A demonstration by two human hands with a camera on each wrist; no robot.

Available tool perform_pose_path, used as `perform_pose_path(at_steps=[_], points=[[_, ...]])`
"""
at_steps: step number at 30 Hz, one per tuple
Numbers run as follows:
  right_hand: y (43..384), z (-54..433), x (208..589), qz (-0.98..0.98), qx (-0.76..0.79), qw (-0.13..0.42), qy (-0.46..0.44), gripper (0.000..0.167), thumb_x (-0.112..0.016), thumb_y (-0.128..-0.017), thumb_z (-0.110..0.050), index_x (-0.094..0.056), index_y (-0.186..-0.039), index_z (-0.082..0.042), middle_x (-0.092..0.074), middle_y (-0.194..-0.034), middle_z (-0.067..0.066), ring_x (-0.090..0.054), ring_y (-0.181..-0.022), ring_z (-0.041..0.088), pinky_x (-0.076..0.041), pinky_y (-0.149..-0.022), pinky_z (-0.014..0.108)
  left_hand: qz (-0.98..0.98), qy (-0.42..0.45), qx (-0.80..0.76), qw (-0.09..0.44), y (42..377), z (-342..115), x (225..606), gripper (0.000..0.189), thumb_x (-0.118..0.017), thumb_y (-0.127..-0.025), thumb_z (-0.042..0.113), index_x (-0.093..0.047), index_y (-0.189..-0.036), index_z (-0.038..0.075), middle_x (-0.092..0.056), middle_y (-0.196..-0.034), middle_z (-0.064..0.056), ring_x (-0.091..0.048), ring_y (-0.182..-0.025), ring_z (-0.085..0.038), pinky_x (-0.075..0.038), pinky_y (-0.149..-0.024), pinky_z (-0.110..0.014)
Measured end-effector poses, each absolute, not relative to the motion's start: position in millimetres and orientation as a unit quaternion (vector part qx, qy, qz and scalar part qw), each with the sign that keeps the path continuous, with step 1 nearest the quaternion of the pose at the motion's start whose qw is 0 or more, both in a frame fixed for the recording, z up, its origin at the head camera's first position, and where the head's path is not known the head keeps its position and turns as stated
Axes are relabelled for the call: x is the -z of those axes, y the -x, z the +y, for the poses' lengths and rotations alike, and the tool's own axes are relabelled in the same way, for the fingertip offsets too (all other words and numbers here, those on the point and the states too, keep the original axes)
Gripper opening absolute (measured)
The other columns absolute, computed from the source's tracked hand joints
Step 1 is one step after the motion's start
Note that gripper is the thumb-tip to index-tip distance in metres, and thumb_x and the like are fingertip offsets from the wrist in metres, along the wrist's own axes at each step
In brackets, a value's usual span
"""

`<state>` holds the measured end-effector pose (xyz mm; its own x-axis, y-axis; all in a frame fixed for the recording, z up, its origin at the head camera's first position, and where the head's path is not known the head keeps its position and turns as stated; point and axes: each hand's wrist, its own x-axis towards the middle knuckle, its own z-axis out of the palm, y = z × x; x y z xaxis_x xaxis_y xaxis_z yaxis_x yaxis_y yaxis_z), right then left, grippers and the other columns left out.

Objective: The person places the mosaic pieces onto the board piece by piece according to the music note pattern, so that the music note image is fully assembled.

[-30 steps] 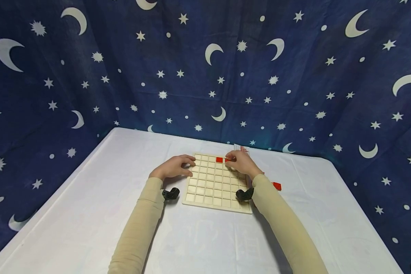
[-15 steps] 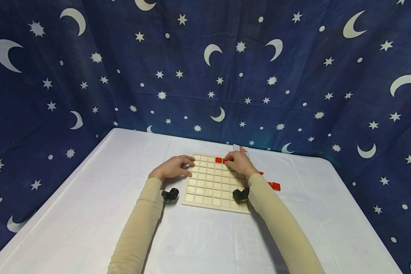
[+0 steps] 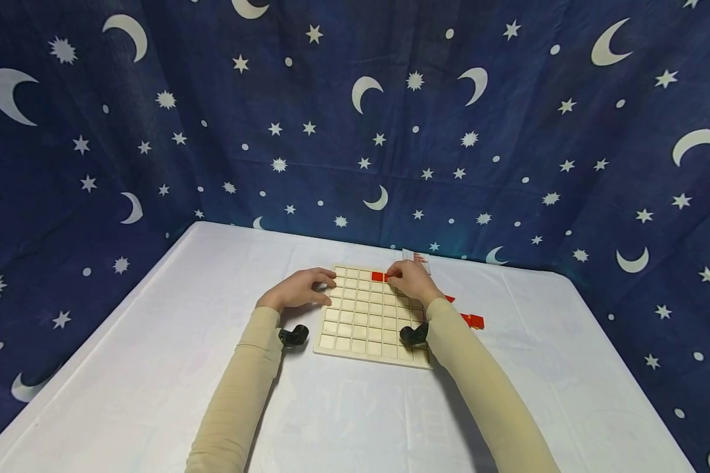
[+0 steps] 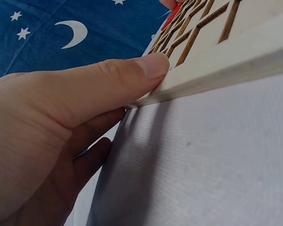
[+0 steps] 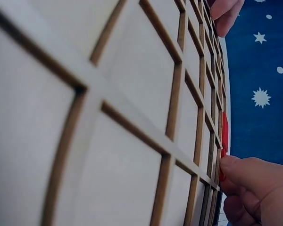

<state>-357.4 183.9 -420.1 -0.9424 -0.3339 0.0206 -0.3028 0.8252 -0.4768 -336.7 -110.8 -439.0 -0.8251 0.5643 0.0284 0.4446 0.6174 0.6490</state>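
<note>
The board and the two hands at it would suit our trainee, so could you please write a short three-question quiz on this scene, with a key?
1. What colour is the tile that the right hand pinches?
a) blue
b) red
c) green

2. True or false: the left hand touches the edge of the board.

3. Fill in the missing word: the loose pieces on the table lie off the board's ____ side, as the person sees it.

Key: 1 b; 2 true; 3 right.
</note>
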Motion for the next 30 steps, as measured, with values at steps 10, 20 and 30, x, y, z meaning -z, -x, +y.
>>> perform_pose_path(at_steps=[10,20,30], points=[[352,195,418,0.948,0.273,0.018,0.163,0.023,-0.061,-0.096,-0.014,-0.068,-0.114,0.000,-0.068,-0.106,0.013,-0.063,-0.096,0.028,-0.053,-0.087,0.045,0.892,-0.287,-0.336,0.094,335,-109,438,0.044,-0.077,-0.084,0.022,-0.066,-0.124,0.006,-0.047,-0.147,-0.009,-0.034,-0.142,-0.029,-0.026,-0.117,-0.043],[343,243,419,0.957,0.270,0.005,0.107,0.028,-0.062,-0.096,-0.018,-0.068,-0.118,-0.001,-0.066,-0.108,0.014,-0.060,-0.095,0.028,-0.052,-0.087,0.044,0.892,-0.280,-0.342,0.093,336,-110,440,0.044,-0.077,-0.085,0.022,-0.066,-0.124,0.006,-0.047,-0.147,-0.009,-0.035,-0.141,-0.030,-0.028,-0.117,-0.044],[320,297,423,0.968,0.241,0.042,0.054,0.027,-0.066,-0.093,-0.018,-0.068,-0.115,-0.002,-0.066,-0.102,0.013,-0.056,-0.090,0.027,-0.052,-0.091,0.045,0.892,-0.281,-0.342,0.091,335,-110,439,0.045,-0.077,-0.084,0.022,-0.066,-0.124,0.006,-0.048,-0.147,-0.008,-0.035,-0.141,-0.029,-0.029,-0.116,-0.044]])
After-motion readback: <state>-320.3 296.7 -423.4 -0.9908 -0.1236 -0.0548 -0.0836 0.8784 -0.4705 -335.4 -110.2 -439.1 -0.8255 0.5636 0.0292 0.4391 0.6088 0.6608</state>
